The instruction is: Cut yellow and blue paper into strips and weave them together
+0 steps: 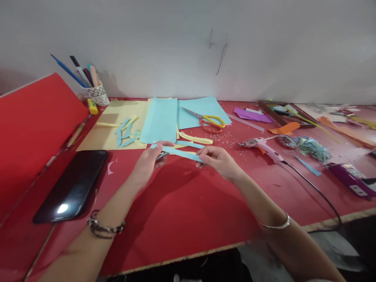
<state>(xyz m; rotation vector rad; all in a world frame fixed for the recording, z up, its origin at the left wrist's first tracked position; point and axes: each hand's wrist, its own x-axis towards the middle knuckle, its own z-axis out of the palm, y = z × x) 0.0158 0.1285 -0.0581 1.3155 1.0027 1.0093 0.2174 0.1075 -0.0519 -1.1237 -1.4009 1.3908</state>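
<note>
Between my two hands stretches a light blue paper strip (182, 154), held just above the red table. My left hand (151, 158) pinches its left end between thumb and fingers, and my right hand (219, 159) grips the right end. Another bit of blue paper shows under my left fingers. Behind the strip lie cream paper strips (195, 138) and a blue sheet (160, 119). To the left, a small woven piece of blue and cream strips (127, 133) rests on a cream sheet (110, 111). Scissors (205, 117) with yellow and red handles lie on a second blue sheet.
A black phone (72, 186) lies left of my left arm, near a red board (35, 129). A pen cup (98, 94) stands at the wall. On the right are a pink glue gun (264, 148) with a black cord, a brown tray (307, 119) and a purple box (349, 178).
</note>
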